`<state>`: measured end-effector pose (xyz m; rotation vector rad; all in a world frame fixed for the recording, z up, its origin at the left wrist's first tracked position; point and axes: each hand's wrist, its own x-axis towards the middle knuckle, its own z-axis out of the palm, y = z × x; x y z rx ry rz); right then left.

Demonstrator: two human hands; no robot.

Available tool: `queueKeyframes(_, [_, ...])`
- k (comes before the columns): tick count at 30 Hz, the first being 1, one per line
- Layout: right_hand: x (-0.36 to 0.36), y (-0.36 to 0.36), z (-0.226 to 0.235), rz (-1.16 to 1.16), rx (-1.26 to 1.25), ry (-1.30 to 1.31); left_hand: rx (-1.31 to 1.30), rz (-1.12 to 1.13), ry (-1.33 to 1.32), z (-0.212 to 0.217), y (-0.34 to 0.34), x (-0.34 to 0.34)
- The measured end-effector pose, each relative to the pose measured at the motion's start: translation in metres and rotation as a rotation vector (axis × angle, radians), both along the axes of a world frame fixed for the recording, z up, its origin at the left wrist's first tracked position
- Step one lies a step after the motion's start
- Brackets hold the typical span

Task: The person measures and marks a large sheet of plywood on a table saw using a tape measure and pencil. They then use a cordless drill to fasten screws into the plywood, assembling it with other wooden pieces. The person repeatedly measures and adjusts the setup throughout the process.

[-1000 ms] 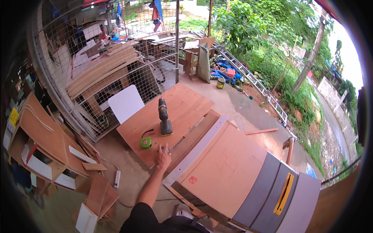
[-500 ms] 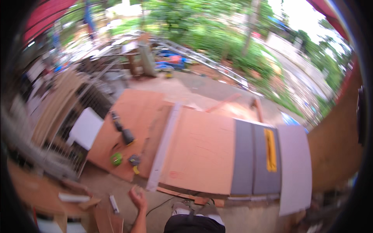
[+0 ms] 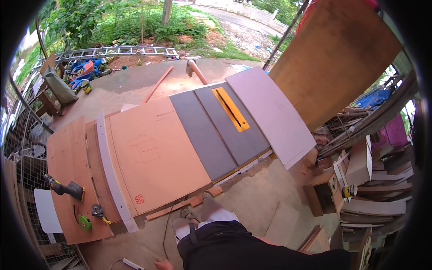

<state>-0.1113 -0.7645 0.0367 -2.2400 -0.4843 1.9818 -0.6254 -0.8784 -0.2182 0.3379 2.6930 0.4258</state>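
My left hand [image 3: 164, 264] shows only in part at the lower edge, beside my leg. Its fingers look loosely apart, and nothing shows in them. My right hand is out of view. In front of me stretches a long work surface: a light wooden board [image 3: 155, 155], a grey table saw top [image 3: 211, 130] with a yellow slotted insert [image 3: 229, 109], and a pale panel [image 3: 274, 117] on the right. On the left plywood [image 3: 67, 148] lie a cordless drill [image 3: 67, 189], a tape measure [image 3: 97, 210] and a green round tool [image 3: 84, 222].
A pale strip [image 3: 112, 175] runs across the surface. A dark cable [image 3: 166, 229] trails on the floor near my feet. Stacked boards and a wooden box [image 3: 321, 193] stand right; a large brown panel [image 3: 335, 58] leans behind. A ladder [image 3: 121, 51] lies far off.
My view has swung right, so the work surface sits further left and the stacked boards on the right now show. My left hand has dropped toward the lower edge.
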Motion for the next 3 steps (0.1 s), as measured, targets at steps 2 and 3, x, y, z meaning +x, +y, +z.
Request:
queueKeyframes(2, [0.001, -0.006, -0.003, -0.157, -0.1, -0.032, 0.054, 0.015, -0.019, 0.0, 0.014, -0.005])
queueKeyframes(3, [0.002, -0.014, -0.003, -0.168, -0.095, -0.037, 0.088, 0.012, -0.029, 0.0, 0.023, -0.007])
